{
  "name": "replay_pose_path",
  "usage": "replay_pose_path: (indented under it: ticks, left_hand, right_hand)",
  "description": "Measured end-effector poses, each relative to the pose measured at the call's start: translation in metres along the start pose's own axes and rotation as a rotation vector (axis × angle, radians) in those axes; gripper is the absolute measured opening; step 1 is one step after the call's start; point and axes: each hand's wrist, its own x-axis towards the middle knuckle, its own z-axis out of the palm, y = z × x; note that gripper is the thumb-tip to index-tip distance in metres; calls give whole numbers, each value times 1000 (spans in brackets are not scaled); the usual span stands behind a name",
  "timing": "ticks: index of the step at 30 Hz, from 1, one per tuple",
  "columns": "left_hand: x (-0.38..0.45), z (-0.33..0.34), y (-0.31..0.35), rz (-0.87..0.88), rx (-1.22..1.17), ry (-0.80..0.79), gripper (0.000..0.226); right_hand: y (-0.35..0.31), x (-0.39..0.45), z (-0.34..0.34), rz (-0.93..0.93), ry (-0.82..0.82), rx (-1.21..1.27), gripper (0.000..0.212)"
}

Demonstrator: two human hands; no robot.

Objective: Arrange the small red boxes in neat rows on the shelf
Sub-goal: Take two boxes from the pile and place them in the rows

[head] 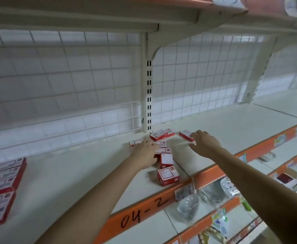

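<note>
- Here, both arms reach out over a white shelf (73, 173) with an orange front edge (214, 169).
- A loose bunch of small red boxes (166, 160) lies in the middle of the shelf, near the white post (148, 95) at the back. They point all different ways and are not in rows.
- The left hand (146, 152) lies on top of the bunch. Its fingers reach forward over the boxes. I cannot tell if it is holding one.
- One box (135, 143) sits just left of that hand's fingertips.
- The right hand (204, 141) is spread, with the fingers apart and a bit bent. Its fingertips are at a red box (185, 134) that lies apart to the right. It looks blurry.
- One box (168, 175) sits close to the front edge, nearest the camera.
- Two boxes (160, 134) are stacked by the foot of the post.
- At the far left, more red boxes (1, 187) lie flat, side by side in neat rows.
- The edge has "04-2" (144, 213) written on it in black.
</note>
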Motion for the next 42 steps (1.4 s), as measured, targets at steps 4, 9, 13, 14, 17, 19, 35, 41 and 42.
replay_pose_path:
  ticks: [4, 9, 13, 14, 17, 19, 35, 41, 42]
  left_hand:
    - [6, 7, 3, -63, -81, 60, 49]
    - [1, 15, 7, -150, -139, 82, 44]
    - [-2, 16, 11, -238, -198, 83, 49]
    - [-2, 17, 11, -264, -224, 69, 51]
    - [-3, 16, 9, -313, -266, 45, 48]
    - [-4, 16, 9, -323, -272, 76, 43]
    - [-58, -12, 22, -310, -582, 556, 37]
    - [-87, -17, 32, -321, -688, 595, 37]
    - [-91, -19, 33, -321, -696, 596, 37]
  right_hand:
    - [16, 24, 8, 33, 29, 99, 51]
    - [20, 40, 23, 93, 10, 135, 55]
    - [24, 48, 30, 139, 54, 226, 58]
    - [24, 49, 30, 149, 52, 277, 57]
    - [24, 47, 27, 146, 47, 437, 51]
    - [23, 43, 23, 92, 48, 526, 48]
    - [2, -35, -17, -366, 100, 964, 46]
    - [2, -56, -24, -378, -9, 1179, 36]
    - [1, -58, -25, -371, -22, 1196, 30]
